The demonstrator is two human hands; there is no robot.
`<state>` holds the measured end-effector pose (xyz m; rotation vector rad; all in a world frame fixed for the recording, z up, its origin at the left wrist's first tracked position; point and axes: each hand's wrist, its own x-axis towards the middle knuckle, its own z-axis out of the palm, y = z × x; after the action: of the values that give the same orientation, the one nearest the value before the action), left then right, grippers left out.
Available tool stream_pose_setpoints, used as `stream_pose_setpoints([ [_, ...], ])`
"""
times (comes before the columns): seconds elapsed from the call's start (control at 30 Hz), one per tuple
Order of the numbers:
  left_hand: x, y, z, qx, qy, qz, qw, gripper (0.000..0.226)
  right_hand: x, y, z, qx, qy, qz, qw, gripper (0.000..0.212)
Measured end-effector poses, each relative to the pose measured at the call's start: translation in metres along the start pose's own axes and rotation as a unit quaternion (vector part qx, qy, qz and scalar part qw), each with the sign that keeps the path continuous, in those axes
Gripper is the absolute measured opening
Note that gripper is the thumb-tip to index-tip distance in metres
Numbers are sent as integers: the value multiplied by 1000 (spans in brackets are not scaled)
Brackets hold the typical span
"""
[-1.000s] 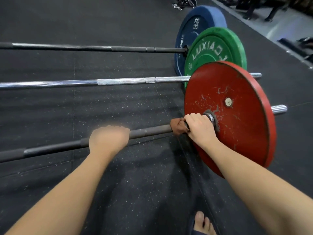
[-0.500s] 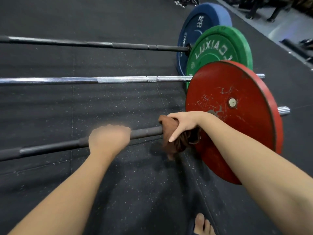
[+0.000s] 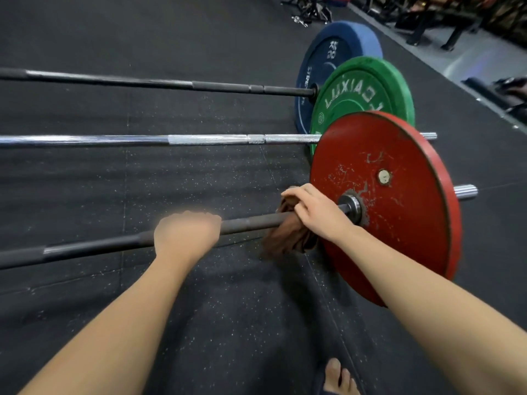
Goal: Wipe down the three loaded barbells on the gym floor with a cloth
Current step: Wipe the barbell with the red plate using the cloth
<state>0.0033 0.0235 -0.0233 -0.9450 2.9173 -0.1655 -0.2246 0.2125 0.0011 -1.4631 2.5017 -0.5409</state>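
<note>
- Brown cloth (image 3: pixel 288 235): hung bunched over the nearest barbell (image 3: pixel 251 220), just left of the red plate (image 3: pixel 399 223), loose end dangling toward the floor (image 3: pixel 199 181).
- Right hand (image 3: pixel 316 212): lay on top of the cloth, fingers curled over it and the shaft, just left of the red plate's steel collar (image 3: pixel 352 205).
- Left hand (image 3: pixel 185 235): gripped the same shaft from above, well left of the red plate and apart from the cloth; fingers blurred.
- Silver barbell (image 3: pixel 142 139): lay behind the red plate, carrying a green plate (image 3: pixel 368 89).
- Black barbell (image 3: pixel 142 82): lay farthest behind the red plate, carrying a blue plate (image 3: pixel 328 61).
- Bare foot (image 3: pixel 339 377): stood on the floor below the red plate, at the bottom edge of the view.
</note>
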Motion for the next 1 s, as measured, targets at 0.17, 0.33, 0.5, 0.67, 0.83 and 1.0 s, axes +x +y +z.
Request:
stream_pose_setpoints([
  [0.17,-2,0,-2,26,-7,7,1000,14,-9,35,-21,-70,42,130,988,43],
  [0.33,-3,0,-2,24,-8,12,1000,17,10,16,-44,-32,-248,190,949,80],
  [0.5,-1,-1,-3,37,-17,37,999,17,14,29,-47,-186,-297,108,930,109],
  [0.67,-1,0,3,25,-24,31,999,17,49,23,-43,-232,-396,122,880,56],
  [0.83,3,2,0,-16,-35,-6,999,23,84,21,-41,-136,-629,207,737,54],
  [1.0,3,2,-3,-23,-31,-10,999,25,87,21,-37,-159,-604,200,755,58],
])
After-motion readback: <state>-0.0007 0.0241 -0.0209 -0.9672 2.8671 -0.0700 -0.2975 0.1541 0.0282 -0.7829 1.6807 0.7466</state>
